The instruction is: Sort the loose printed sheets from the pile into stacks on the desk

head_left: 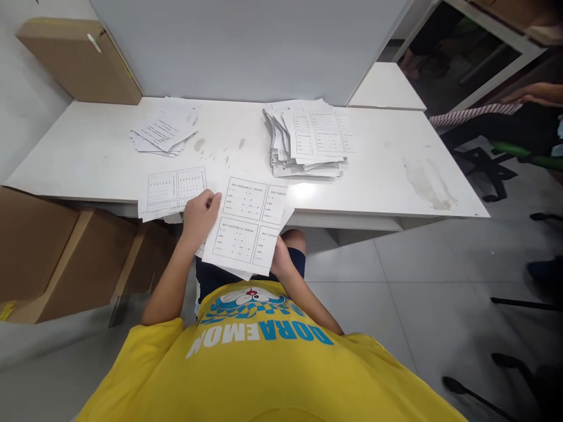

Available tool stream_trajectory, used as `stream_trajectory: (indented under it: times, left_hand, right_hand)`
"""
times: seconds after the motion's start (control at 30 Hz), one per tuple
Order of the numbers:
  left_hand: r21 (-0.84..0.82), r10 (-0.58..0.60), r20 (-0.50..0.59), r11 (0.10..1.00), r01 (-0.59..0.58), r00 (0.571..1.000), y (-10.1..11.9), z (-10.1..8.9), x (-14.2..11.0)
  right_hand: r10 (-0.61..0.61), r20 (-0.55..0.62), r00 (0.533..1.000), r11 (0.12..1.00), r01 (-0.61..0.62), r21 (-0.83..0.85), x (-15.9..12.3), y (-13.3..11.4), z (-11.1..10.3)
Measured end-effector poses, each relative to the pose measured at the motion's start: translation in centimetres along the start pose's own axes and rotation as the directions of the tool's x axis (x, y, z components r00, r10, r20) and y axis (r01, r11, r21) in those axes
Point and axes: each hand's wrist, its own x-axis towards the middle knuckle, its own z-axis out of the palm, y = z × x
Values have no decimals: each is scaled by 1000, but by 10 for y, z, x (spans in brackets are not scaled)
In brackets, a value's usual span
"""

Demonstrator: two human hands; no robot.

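Observation:
A few printed paper sheets (240,240), marked with boxed forms, are in front of me over my lap and the table edge. My left hand (201,215) is closed, its fingertips pinching their upper left edge. My right hand (280,258) grips them from the lower right, with its fingers partly hidden behind the paper. Just left of my left hand, other printed sheets (162,190) lie at the table's front edge and overhang it slightly. A thick, uneven stack of sheets (308,140) stands farther back, right of centre. Toward the back left is a smaller loose pile of slips (165,129).
The white table (378,176) ends at a grey partition (250,47). A cardboard box (83,61) sits at its back left corner, and more cardboard boxes (88,258) stand at lower left. On the right are chair legs (479,170) and another person's arm (539,92).

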Motion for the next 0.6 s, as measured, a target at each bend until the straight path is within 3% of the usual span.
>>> stream_trajectory:
  times: [0.13,0.33,0.6]
  left_hand:
    - [-63,17,51,998,-14,999,-12,15,0]
    - [-265,-102,136,955,135,985,-21,25,-3]
    - [-437,-110,75,890,131,991,-29,27,-20]
  right_hand:
    - [48,6,999,999,-48,-18,1,-6,-2]
    - [22,-30,999,999,-24,-47,6,-19,-8]
    - [47,-1,999,999,-47,-24,9,-23,-22]
